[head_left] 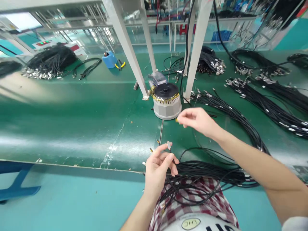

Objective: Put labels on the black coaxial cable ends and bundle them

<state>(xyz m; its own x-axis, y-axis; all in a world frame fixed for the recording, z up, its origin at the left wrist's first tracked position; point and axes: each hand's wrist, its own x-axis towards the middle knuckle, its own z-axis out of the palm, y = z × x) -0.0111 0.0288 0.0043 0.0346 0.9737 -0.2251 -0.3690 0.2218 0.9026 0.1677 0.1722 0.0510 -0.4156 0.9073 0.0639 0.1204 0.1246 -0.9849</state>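
Note:
My left hand (pixel 156 166) is closed near the bench's front edge, pinching a black cable just below its silvery connector (pixel 168 145), which points upward. My right hand (pixel 198 122) is pinched on a small piece of yellow tape (pixel 177 120), at the lower right of a round tape dispenser (pixel 167 109). This dispenser has a grey faceted base, a black disc on top and yellow strips around its rim. Loose black cables (pixel 211 170) lie over the bench edge and my lap, below both hands. More small connector ends show beside my left hand.
White metal posts (pixel 128 48) rise behind the dispenser on the green bench (pixel 72 118). Bundled black cables (pixel 231 110) lie to the right, and a cable heap (pixel 51 59) is at the back left. Yellow-handled cutters (pixel 120 65) rest by a blue box (pixel 109 60).

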